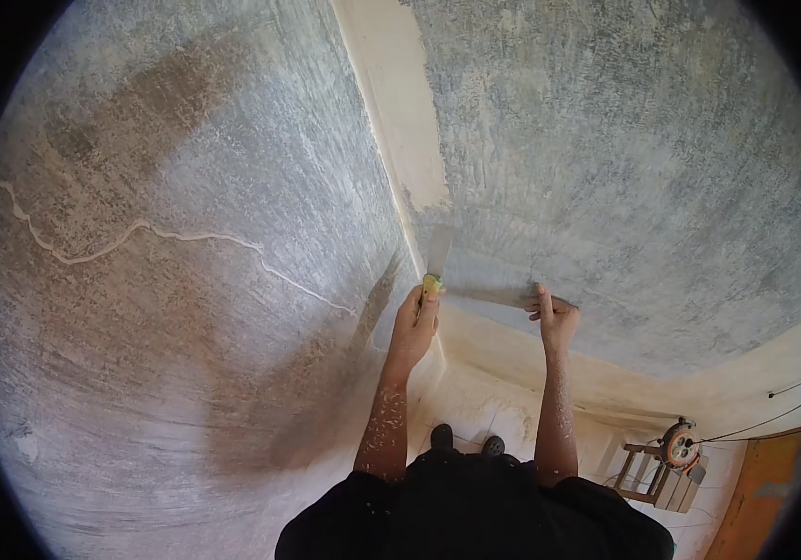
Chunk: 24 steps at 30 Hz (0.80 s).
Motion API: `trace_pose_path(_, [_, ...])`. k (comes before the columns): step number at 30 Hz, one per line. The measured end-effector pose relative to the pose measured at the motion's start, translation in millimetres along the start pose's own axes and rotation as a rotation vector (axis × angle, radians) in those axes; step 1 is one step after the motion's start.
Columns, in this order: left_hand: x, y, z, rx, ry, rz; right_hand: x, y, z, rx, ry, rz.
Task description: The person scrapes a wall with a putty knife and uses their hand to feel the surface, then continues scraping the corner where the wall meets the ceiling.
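My left hand (410,331) is closed around the yellow-green handle of a putty knife (439,247). Its flat blade points upward, close to the corner between two rough grey walls. To the right, my right hand (559,322) grips what looks like a wide, thin flat blade (494,296), seen nearly edge-on and stretching left toward the putty knife. A smooth cream strip of filler (405,103) runs down the right wall (625,168) beside the corner, ending above the putty knife. Pale flecks cover both forearms.
A wavy filled crack line (144,226) crosses the left wall (260,140). At lower right, a cable reel (680,446) rests on a wooden stool (639,476), with cords leading right. An orange panel (755,495) stands beyond. My shoes (492,446) are on the tiled floor.
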<state>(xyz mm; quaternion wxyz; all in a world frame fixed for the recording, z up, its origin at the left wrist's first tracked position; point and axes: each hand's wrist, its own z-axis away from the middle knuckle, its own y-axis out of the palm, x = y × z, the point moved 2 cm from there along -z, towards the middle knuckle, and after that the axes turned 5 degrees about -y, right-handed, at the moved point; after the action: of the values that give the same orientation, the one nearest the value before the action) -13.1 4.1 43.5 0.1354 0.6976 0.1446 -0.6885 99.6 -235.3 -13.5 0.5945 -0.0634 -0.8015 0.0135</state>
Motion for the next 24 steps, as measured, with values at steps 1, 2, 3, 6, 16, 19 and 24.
trace_pose_path(1, [-1.1, -0.1, -1.2, 0.111, -0.048, 0.169, -0.2, -0.3, -0.6, 0.006, -0.007, 0.007])
trace_pose_path(2, [-4.0, -1.2, -3.5, 0.138, -0.061, 0.183, -0.1, -1.0, -1.6, 0.012, -0.015, 0.015])
trace_pose_path(3, [-9.9, -1.8, -5.8, 0.163, -0.075, 0.199, 0.4, -2.1, -0.8, 0.018, -0.016, 0.026])
trace_pose_path(6, [-10.3, -7.1, -19.4, 0.321, -0.173, 0.424, -1.8, -2.2, -3.4, 0.043, -0.042, 0.071])
trace_pose_path(16, [20.6, 4.4, -23.0, 0.630, -0.516, 1.323, 0.1, -2.8, -0.2, 0.060, -0.023, 0.137])
trace_pose_path(19, [30.9, 1.4, -33.1, 0.885, -0.369, 1.389, -2.9, -5.3, -0.8, 0.059, -0.027, 0.118])
trace_pose_path(24, [-14.3, 1.0, -14.3, 0.446, -0.527, 0.844, -4.0, -2.6, 1.3, 0.056, 0.013, 0.055])
